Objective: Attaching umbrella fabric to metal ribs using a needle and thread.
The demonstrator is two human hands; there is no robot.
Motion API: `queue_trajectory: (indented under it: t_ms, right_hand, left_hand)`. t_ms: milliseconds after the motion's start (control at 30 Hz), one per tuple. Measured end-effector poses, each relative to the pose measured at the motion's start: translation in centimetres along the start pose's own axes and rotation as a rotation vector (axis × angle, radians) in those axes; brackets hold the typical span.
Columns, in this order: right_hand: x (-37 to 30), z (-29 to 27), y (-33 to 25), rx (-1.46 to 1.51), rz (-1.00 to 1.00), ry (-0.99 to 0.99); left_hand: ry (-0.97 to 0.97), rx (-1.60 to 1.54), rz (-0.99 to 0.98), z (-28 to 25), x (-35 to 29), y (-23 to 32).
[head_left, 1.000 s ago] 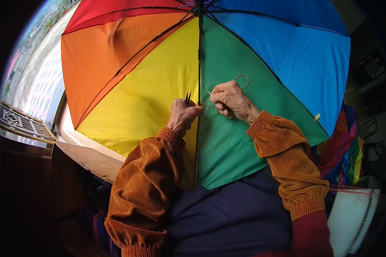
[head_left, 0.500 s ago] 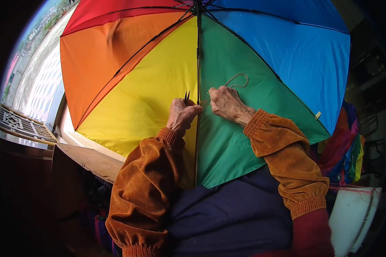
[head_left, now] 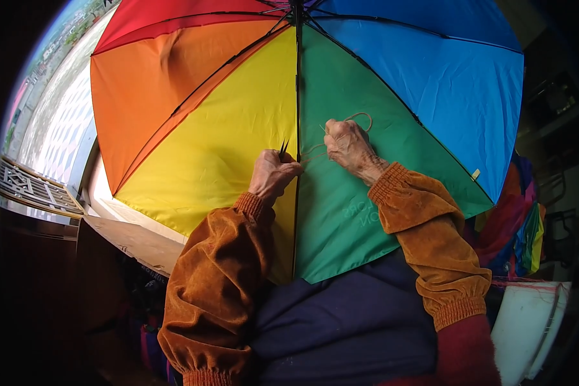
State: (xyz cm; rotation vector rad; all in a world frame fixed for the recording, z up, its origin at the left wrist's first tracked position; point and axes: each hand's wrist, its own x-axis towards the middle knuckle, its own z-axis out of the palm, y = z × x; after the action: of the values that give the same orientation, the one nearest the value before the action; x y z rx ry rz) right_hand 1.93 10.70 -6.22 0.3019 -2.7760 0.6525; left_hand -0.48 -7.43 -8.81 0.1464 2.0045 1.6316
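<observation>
An open rainbow umbrella [head_left: 238, 128] fills the view from its inside, with red, orange, yellow, green and blue panels and dark ribs. My left hand [head_left: 271, 172] pinches the dark rib [head_left: 297, 96] at the seam between the yellow and green panels, with small dark tips sticking up from the fingers. My right hand [head_left: 347, 145] is closed on a pale thread [head_left: 360, 119] that loops over the green panel and runs toward the left hand. Both forearms wear brown velvet sleeves.
A pale board or table edge [head_left: 135, 238] lies under the umbrella at the left. Folded colourful umbrellas [head_left: 521, 231] stand at the right, above a white container [head_left: 527, 321]. A window [head_left: 51, 116] with a view of outdoor ground is at far left.
My right hand has moved left and slightly up along the green panel toward the left hand, drawing the thread loop with it. The left hand has stayed on the rib.
</observation>
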Motion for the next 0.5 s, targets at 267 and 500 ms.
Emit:
queue_trajectory:
  t_ms: [267, 500]
  right_hand:
    - [-0.2, 0.5, 1.4, 0.142, 0.12, 0.02]
    - [-0.1, 0.0, 0.8, 0.175, 0.132, 0.015]
  left_hand:
    - [0.053, 0.209, 0.221, -1.4, 0.5, -0.2]
    - [-0.111, -0.439, 0.017, -1.7, -0.5, 0.5]
